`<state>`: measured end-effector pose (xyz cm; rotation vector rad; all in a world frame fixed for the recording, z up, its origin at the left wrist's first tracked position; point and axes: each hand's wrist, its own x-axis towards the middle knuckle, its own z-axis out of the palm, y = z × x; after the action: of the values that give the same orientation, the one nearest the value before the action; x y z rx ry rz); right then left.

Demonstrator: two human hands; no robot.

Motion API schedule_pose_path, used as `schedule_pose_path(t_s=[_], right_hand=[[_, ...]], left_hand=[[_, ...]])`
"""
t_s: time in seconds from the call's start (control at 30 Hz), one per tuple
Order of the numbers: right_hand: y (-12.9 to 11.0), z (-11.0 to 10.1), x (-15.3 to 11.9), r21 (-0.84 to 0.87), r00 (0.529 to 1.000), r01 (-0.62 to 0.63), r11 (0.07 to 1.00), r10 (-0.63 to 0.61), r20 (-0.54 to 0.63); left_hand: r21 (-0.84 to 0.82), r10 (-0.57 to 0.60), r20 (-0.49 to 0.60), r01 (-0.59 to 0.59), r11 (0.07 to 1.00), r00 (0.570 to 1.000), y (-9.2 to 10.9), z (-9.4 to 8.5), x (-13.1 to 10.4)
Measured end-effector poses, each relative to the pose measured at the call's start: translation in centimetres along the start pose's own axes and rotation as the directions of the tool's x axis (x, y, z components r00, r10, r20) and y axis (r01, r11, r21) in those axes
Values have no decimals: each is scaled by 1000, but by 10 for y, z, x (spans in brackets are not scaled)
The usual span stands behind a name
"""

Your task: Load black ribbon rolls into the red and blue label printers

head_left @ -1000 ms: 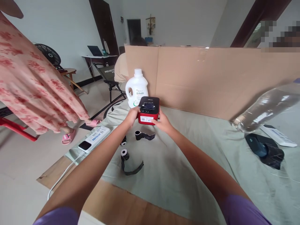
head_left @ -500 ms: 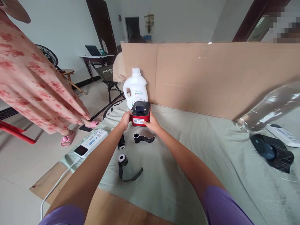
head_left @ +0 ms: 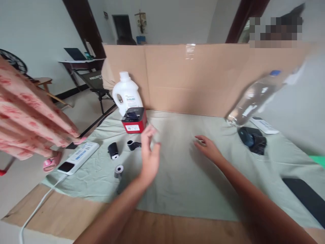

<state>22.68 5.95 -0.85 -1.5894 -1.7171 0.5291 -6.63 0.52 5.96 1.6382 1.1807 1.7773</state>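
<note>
A small red box-shaped device with a black top [head_left: 134, 121], which looks like a label printer, stands on the green cloth [head_left: 175, 183] in front of a white jug [head_left: 128, 93]. My left hand [head_left: 149, 157] is raised just to its right, blurred, with thumb and fingers apart and nothing in them. Farther right, my right hand [head_left: 207, 147] hovers over the cloth, fingers loosely spread and holding nothing. Near the left hand lie a black roll [head_left: 113, 150], a second roll [head_left: 130, 145] with a strip curling off it, and a third roll [head_left: 118, 170] whose tail blurs behind my forearm.
A cardboard panel [head_left: 188, 81] stands along the back. On the left is a power strip [head_left: 78, 157] with a cable. To the right are a clear plastic bottle [head_left: 254, 98], a dark handheld device [head_left: 246, 136], a white box [head_left: 265, 126] and a black flat object [head_left: 306, 196].
Both hands have let go of the red and black device and moved right, away from it. It stays before the jug. The view has turned right, showing the black flat object.
</note>
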Motion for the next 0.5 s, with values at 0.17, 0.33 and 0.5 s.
schedule_pose_path(t_s=[0.17,0.33,0.5], right_hand=[[67,-117,-40,-248,934,-263,932,181,-309],[101,-188,-26,-439,778,-538,720,223,-588],[118,-205,16,-412,727,-685,601,526,-441]], left_hand=[[197,-101,646,-37,980,756,24,56,-79],[232,-53,900,-371,899,433,19,92,-106],[170,-24,957,-495,852,287,15,100,-117]])
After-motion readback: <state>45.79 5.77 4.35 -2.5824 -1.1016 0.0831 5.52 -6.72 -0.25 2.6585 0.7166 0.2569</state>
